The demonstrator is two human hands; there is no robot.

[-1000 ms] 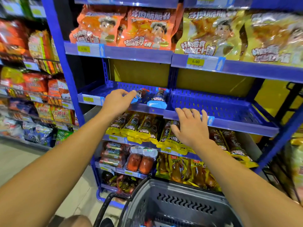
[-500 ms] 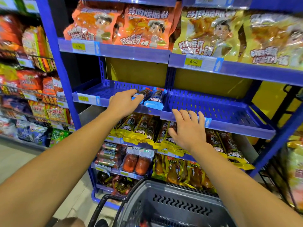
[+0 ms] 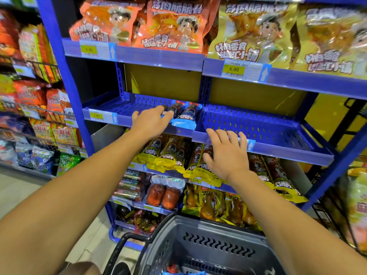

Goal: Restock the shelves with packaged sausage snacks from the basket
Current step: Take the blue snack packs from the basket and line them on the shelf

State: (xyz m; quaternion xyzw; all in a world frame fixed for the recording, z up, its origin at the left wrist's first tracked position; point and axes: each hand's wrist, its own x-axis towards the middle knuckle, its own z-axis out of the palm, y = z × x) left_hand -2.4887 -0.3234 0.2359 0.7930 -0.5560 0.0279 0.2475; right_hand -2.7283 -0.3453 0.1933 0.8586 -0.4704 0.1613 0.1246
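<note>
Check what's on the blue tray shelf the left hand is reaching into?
Two blue-wrapped sausage packs lie side by side at the right end of the left blue tray shelf. The left hand touches the left pack and covers its front end. The rest of that tray shows bare slats.

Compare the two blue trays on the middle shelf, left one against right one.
The left tray holds two blue-ended sausage packs at its right end; the right tray shows none. The left hand touches a pack in the left tray, while the right hand hangs by the right tray's front lip. The left tray's yellow price tag is visible. Both are blue, slotted and level.
</note>
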